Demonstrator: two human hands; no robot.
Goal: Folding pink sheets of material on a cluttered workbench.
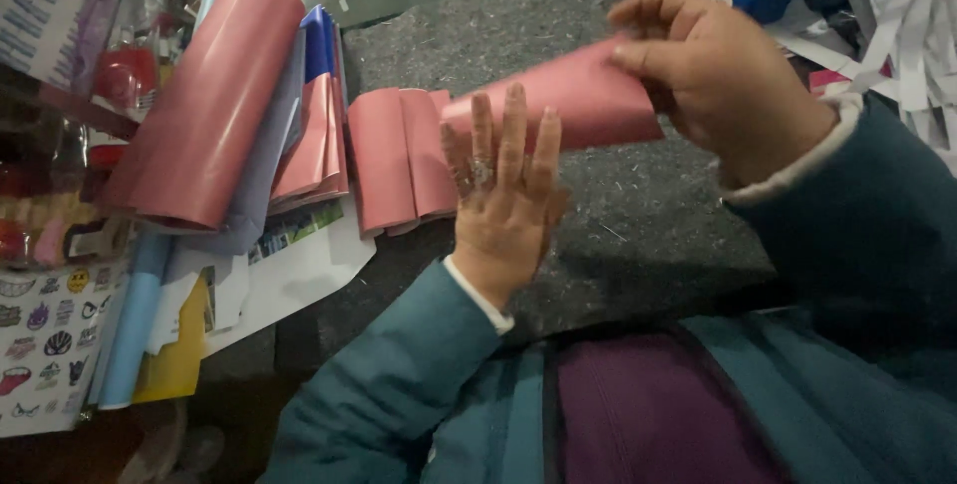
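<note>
Starting at the far left there's a sticker sheet (45, 344) with little cartoon designs, a light blue tube (135, 320) lying next to it, and then a big pink roll (204, 105) resting on a messy stack of blue and white sheets. A bit further in, a folded pink sheet (399, 160) sits on the dark grey felt mat (648, 215). Then the hands: the left hand (506, 190) is open flat, fingers spread and pointing up, palm pressed against the near end of a pink sheet (568, 100) that's curled over into a loose tube and held up off the mat. The right hand (713, 70) is pinched shut on the other end of that same sheet, thumb and fingers gripping the edge. Looks to me like the rolling-up step is mid-way, with the left palm squaring off the end. I'd say the next bit needs both hands to keep the edges lined up so the curl doesn't go crooked. Far right there's shredded white paper strips (912, 35).
</note>
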